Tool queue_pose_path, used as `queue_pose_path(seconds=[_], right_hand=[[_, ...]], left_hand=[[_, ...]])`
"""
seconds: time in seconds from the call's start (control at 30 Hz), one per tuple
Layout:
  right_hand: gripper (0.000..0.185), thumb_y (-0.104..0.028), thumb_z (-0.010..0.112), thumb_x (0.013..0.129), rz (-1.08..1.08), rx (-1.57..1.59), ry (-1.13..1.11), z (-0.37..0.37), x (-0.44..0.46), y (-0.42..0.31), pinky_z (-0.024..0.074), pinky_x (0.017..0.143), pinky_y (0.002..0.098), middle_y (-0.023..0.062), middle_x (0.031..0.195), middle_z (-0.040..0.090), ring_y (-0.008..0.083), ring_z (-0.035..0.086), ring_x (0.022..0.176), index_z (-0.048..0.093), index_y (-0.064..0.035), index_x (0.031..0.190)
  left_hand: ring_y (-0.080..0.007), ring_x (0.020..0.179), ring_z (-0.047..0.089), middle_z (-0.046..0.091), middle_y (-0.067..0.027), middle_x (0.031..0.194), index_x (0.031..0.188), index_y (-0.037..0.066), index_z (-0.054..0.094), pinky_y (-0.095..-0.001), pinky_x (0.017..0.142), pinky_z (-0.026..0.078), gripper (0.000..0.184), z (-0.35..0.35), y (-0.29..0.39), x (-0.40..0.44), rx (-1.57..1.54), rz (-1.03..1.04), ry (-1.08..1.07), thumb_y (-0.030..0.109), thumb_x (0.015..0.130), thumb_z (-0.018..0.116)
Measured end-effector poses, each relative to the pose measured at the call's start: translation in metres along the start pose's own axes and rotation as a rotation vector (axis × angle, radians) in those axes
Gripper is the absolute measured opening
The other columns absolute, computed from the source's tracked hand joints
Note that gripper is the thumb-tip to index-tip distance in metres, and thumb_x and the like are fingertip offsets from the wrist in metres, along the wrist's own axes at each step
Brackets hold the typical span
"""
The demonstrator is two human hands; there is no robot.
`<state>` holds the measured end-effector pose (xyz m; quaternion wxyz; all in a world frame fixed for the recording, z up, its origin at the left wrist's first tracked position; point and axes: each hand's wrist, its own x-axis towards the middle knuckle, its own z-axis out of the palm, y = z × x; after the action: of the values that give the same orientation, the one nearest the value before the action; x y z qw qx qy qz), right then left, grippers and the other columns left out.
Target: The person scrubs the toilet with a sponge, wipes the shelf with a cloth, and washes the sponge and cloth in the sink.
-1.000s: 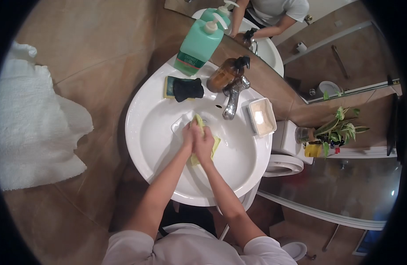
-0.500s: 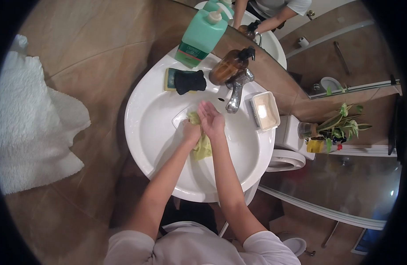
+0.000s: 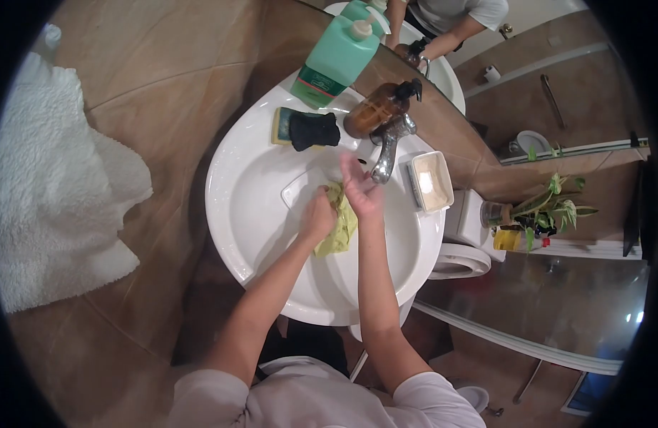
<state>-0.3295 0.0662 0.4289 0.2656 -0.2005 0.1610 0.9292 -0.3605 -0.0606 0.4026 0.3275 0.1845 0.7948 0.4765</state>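
Observation:
My left hand is closed on a wet, crumpled yellow-green cloth over the white sink basin. Beside it, my right hand is open, palm up and slightly blurred, just below the spout of the chrome faucet. Part of the cloth hangs down between my two wrists. To the left of my left hand, a pale square-edged shape shows in the basin; I cannot make out what it is.
Along the sink's back rim are a green pump bottle, a sponge with a black cloth on it, an amber pump bottle and a white rectangular dish. A white towel hangs left; a potted plant stands right.
My right hand has moved right, away from the cloth and toward the faucet spout. My left hand has shifted slightly right and down with the cloth.

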Motion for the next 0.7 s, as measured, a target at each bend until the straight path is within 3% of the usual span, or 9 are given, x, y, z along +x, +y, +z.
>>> queue_pose_path(seconds=[0.07,0.17,0.23,0.37,0.43,0.53,0.63,0.7], right_hand=[[0.049,-0.025,0.028,0.101,-0.021,0.005,0.062,-0.002,-0.002,-0.002,0.0316,0.110,0.0541,0.0272,0.140,0.035,0.0420,0.034,0.132,0.029,0.0110,0.134],[0.059,-0.036,0.018,0.103,-0.038,-0.056,0.141,-0.001,-0.006,0.008,0.0243,0.114,0.0531,0.0255,0.149,0.024,0.0419,0.024,0.138,0.016,0.0075,0.144],[0.059,-0.037,0.018,0.103,0.234,-0.054,-0.013,0.006,-0.008,0.016,0.0240,0.114,0.0524,0.0240,0.150,0.024,0.0427,0.024,0.137,0.014,0.0059,0.145],[0.055,-0.032,0.020,0.103,0.181,-0.004,-0.002,0.003,-0.010,0.012,0.0289,0.112,0.0533,0.0254,0.147,0.026,0.0417,0.028,0.136,0.024,0.0079,0.140],[0.056,-0.035,0.022,0.103,0.006,0.061,0.110,0.000,-0.020,0.005,0.0279,0.113,0.0523,0.0244,0.146,0.030,0.0429,0.030,0.135,0.025,0.0067,0.141],[0.051,-0.029,0.027,0.102,-0.020,0.097,0.112,-0.010,-0.015,-0.008,0.0334,0.109,0.0529,0.0256,0.139,0.040,0.0425,0.036,0.132,0.033,0.0074,0.137],[0.043,-0.023,0.030,0.101,0.024,0.098,0.029,0.012,-0.016,-0.006,0.0384,0.106,0.0533,0.0239,0.129,0.050,0.0408,0.043,0.127,0.039,0.0052,0.132],[0.039,-0.022,0.031,0.101,-0.040,0.018,0.094,0.028,-0.022,0.002,0.0407,0.103,0.0529,0.0230,0.124,0.052,0.0393,0.046,0.123,0.041,0.0026,0.130]], left_hand=[[-0.0400,0.099,0.059,0.061,-0.0234,0.108,0.116,0.004,0.057,-0.0482,0.085,0.047,0.034,0.002,-0.001,0.002,-0.032,-0.029,0.009,0.009,0.083,0.059],[-0.0413,0.096,0.060,0.064,-0.0252,0.101,0.106,0.003,0.063,-0.0503,0.080,0.047,0.023,0.007,-0.009,0.005,0.064,0.148,0.149,0.014,0.086,0.057],[-0.0416,0.095,0.060,0.065,-0.0242,0.096,0.101,0.004,0.065,-0.0505,0.079,0.047,0.023,-0.005,0.004,0.000,0.049,0.043,0.017,0.021,0.089,0.056],[-0.0416,0.093,0.061,0.065,-0.0232,0.094,0.100,0.006,0.066,-0.0507,0.080,0.047,0.024,-0.004,0.002,0.002,0.112,0.016,-0.036,0.026,0.090,0.055],[-0.0415,0.092,0.061,0.066,-0.0217,0.096,0.101,0.007,0.064,-0.0503,0.081,0.047,0.024,0.003,-0.001,0.007,0.091,-0.025,-0.015,0.027,0.090,0.056],[-0.0413,0.093,0.062,0.066,-0.0221,0.097,0.104,0.006,0.061,-0.0502,0.082,0.047,0.026,0.009,-0.003,0.012,-0.061,-0.081,0.078,0.027,0.088,0.059],[-0.0409,0.094,0.062,0.066,-0.0220,0.097,0.107,0.005,0.058,-0.0493,0.083,0.047,0.032,0.005,-0.004,0.012,-0.090,-0.047,0.049,0.027,0.084,0.063],[-0.0405,0.095,0.062,0.066,-0.0218,0.098,0.108,0.004,0.057,-0.0485,0.085,0.048,0.035,0.007,-0.006,0.008,-0.001,-0.047,0.017,0.027,0.082,0.065]])
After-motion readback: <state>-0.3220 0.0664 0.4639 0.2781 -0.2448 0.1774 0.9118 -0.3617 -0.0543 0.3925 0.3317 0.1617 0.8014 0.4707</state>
